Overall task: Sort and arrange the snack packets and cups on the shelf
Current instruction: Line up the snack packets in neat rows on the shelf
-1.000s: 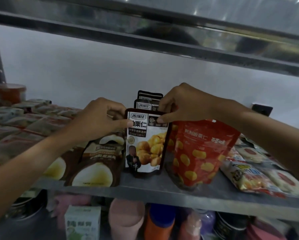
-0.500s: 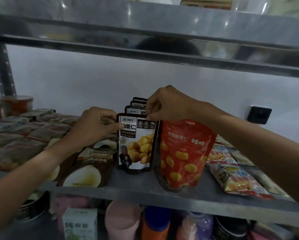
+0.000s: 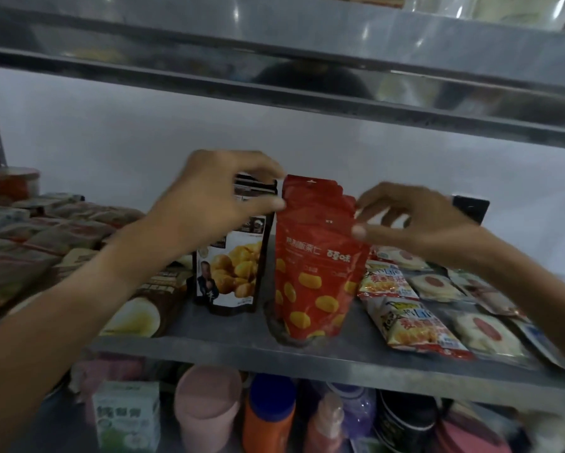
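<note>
The left hand (image 3: pixel 215 197) hides the black chestnut pouch's (image 3: pixel 232 266) top, and both hands, earlier on that pouch, now pinch the upright red pouch's (image 3: pixel 314 266) upper corners on the shelf (image 3: pixel 242 351), right hand (image 3: pixel 415 220) blurred.

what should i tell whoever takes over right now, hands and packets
Left hand: fingers at the upper left edge of the red packets, in front of the black packets.
Right hand: pinches the red packets' upper right corner.
Both packet rows stand upright, side by side, on the middle shelf.
Done: both rows stand upright at the shelf front.
Left: square up the red row; flat packets to its right, and cups on the shelf below, not yet arranged.
</note>
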